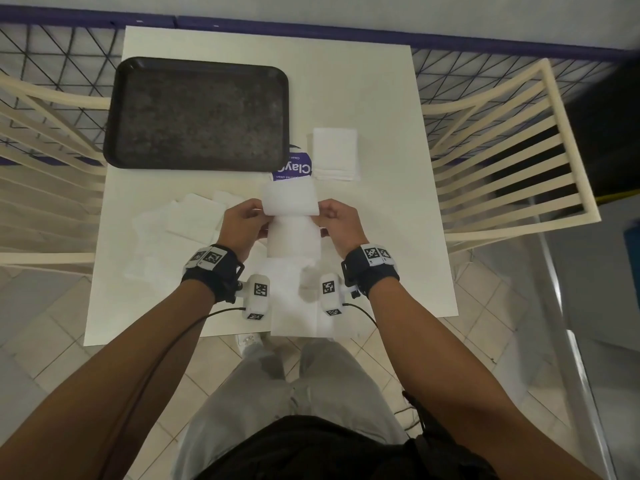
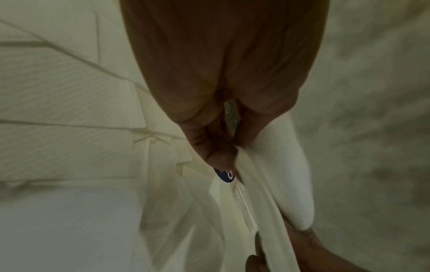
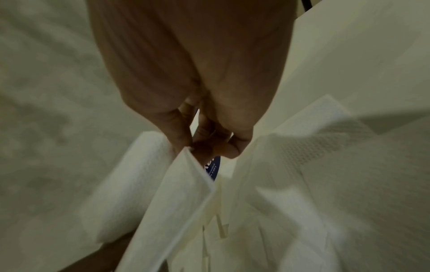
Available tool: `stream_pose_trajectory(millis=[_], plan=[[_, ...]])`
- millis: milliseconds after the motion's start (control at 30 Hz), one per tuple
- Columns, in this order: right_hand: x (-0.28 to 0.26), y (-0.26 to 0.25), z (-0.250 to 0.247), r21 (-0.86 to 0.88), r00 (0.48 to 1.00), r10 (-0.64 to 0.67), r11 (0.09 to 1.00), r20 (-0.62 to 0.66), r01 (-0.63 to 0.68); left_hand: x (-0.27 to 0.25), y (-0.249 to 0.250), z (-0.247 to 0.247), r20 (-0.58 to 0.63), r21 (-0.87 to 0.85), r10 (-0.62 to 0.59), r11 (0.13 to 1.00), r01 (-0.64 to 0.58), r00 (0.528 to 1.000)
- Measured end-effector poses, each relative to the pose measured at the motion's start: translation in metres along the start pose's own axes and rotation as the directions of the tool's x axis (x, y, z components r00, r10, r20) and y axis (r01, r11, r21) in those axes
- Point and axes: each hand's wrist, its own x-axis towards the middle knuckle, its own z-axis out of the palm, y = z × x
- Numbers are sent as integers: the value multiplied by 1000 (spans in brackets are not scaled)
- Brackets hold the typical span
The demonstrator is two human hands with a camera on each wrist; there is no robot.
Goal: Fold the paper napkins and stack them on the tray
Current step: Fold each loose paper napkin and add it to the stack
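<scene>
Head view shows both hands, left hand (image 1: pixel 244 221) and right hand (image 1: pixel 337 220), pinching one napkin (image 1: pixel 291 216) mid-fold above the bench (image 1: pixel 363 98), where uneven pulling could skew the crease or tear the paper.

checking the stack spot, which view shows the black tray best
The head view: the whole black tray lies in it, on the table's far left, with nothing on it. The left wrist and right wrist views show only the hands, napkins and a blue label; no tray can be made out in either.
</scene>
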Motion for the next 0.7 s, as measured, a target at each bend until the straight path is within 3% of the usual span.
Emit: stream_pose_trajectory(millis=[267,433,700], plan=[[-1,-4,-3,105,997,77,991,22,-78,0,-1,-2,-6,-9,-27,1000,27,1000],[-1,0,-4,-73,998,-57,996,14,57,2,-4,-4,-27,-9,-9,1000,9,1000],[7,3,-2,-116,995,-98,989,-17,95,6,-10,-7,-62,156,36,987,-26,997]])
